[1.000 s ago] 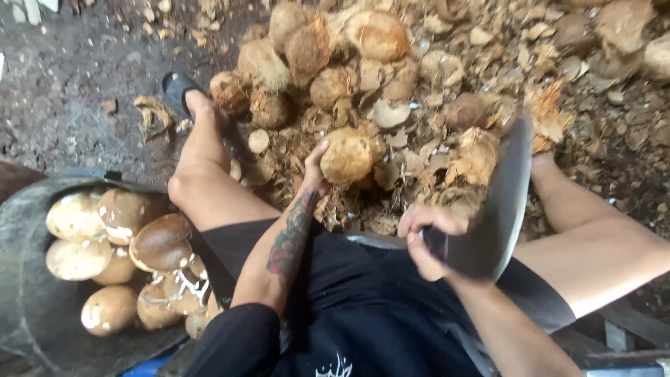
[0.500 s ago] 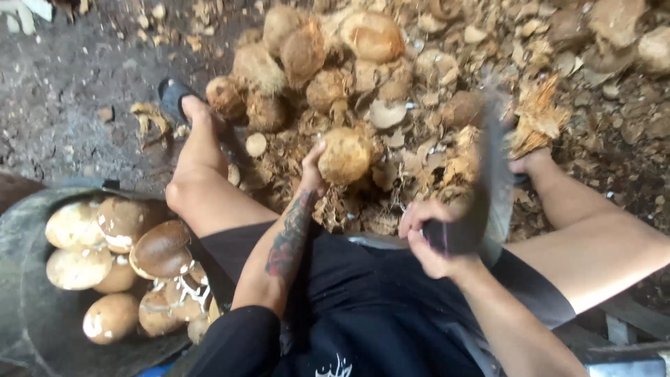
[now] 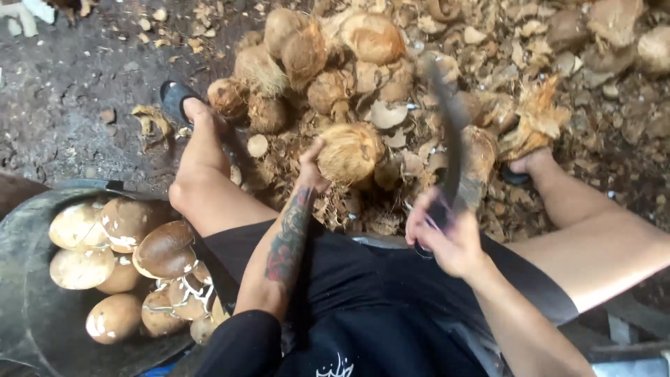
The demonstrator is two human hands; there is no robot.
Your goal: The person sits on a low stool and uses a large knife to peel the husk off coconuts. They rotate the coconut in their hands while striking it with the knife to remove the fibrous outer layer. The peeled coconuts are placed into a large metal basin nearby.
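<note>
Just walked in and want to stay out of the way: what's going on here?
A seated person steadies a husked coconut with the left hand on a heap of husk scraps. The right hand grips a large blade, raised beside it. A dark tub at the person's left holds peeled coconuts.

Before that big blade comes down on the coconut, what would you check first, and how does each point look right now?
1. Left hand grips the coconut: ok.
2. Right hand closed on the blade handle: ok.
3. Blade clear of the left fingers: ok, it is raised to the coconut's right.
4. Feet out of the blade's path: cannot tell; the right foot lies close by.
5. Coconut seated firmly on the husk pile: cannot tell.
6. Room in the tub of peeled coconuts: ok.
</note>
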